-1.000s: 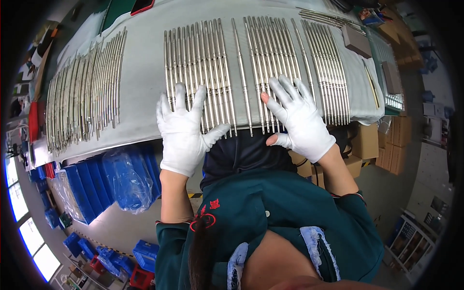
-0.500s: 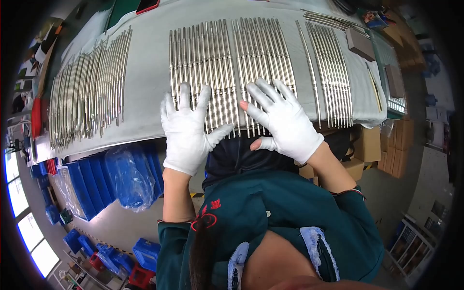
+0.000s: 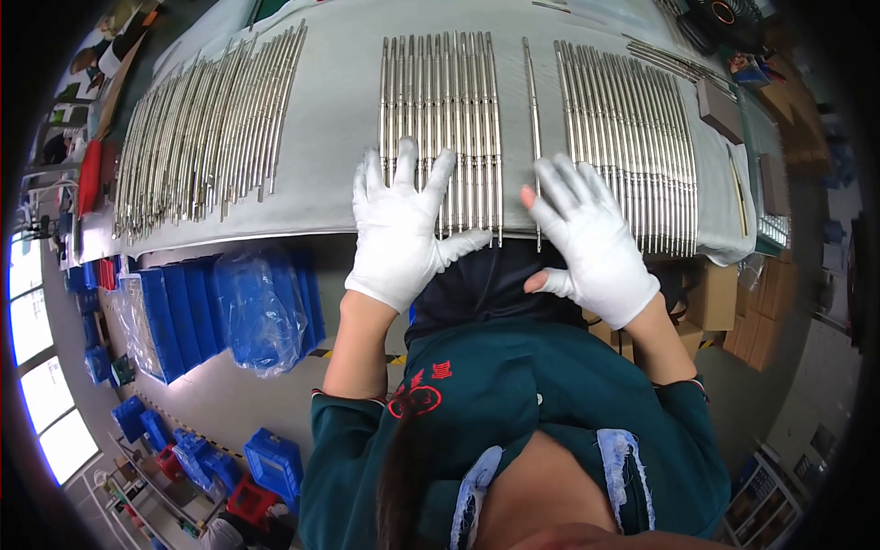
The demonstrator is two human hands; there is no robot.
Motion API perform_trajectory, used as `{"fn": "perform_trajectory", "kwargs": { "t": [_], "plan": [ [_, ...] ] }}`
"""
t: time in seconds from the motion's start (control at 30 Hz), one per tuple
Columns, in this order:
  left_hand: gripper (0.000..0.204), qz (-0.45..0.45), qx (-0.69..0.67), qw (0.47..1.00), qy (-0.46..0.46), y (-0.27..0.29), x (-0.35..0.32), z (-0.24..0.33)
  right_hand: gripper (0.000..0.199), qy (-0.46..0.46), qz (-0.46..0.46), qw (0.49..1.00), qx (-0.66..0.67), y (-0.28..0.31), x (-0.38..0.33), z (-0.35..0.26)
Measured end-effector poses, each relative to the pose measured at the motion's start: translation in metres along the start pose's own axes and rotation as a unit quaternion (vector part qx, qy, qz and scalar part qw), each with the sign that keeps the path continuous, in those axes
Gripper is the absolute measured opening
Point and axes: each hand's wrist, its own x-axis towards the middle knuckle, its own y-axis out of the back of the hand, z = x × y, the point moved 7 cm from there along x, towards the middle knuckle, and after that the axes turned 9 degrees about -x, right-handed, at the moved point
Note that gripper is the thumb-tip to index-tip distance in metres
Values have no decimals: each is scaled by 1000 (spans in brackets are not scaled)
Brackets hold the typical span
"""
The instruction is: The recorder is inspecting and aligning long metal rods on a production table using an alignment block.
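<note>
Long thin metal rods with stepped, collared shafts lie side by side on a grey cloth. My left hand, in a white glove, rests with fingers spread over the lower left part of the middle batch of rods. My right hand, gloved but with the thumb and one fingertip bare, spreads its fingers at the lower left edge of the right batch of rods. A single rod lies between the two batches, its lower part close by the right hand's fingers. Neither hand grips anything.
More rods lie in an uneven batch on the left of the cloth-covered table. Grey blocks and a few crossing rods are at the right. Blue bins with plastic film stand under the table's left side; cardboard boxes under its right.
The view has shifted. My right hand has moved right, and most rods of the batch beside it now lie against the right batch, which is wider. The left hand stays on the middle batch.
</note>
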Motion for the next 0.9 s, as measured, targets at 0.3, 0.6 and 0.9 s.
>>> {"fn": "perform_trajectory", "kwargs": {
  "t": [0.3,0.6,0.9],
  "plan": [
    [96,-7,-13,999,-38,6,-20,-17,95,99,4,989,111,-22,52,-59],
    [96,-25,-62,993,-98,-6,-11,16,94,59,-60,996,4,-14,26,-36],
    [96,-32,-84,989,-118,-9,-3,34,93,29,-68,997,-13,-15,11,-24]
  ]
}}
